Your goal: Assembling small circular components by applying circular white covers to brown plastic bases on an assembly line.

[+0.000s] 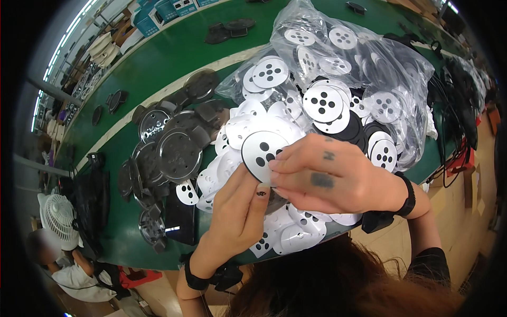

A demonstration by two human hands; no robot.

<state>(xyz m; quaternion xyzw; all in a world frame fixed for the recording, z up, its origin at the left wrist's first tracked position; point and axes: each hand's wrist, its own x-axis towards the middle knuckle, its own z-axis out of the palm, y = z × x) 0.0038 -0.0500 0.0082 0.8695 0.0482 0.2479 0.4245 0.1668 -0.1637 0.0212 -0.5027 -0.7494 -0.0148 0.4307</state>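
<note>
A round white disc with black dots is held up over the pile, between my two hands. My right hand pinches its right edge with thumb and fingertips. From below, my left hand grips near its lower edge, thumb raised and fingers partly hidden behind the disc. Part of a dark round piece shows under my fingers, too covered to make out. Loose white pieces heap up around my hands. To their left lie dark translucent round plastic parts, each with a tab.
A clear plastic bag spills similar dotted discs on the far right. A black flat object lies at the left on the green table. A white fan and another person are at far left; blue boxes stand behind.
</note>
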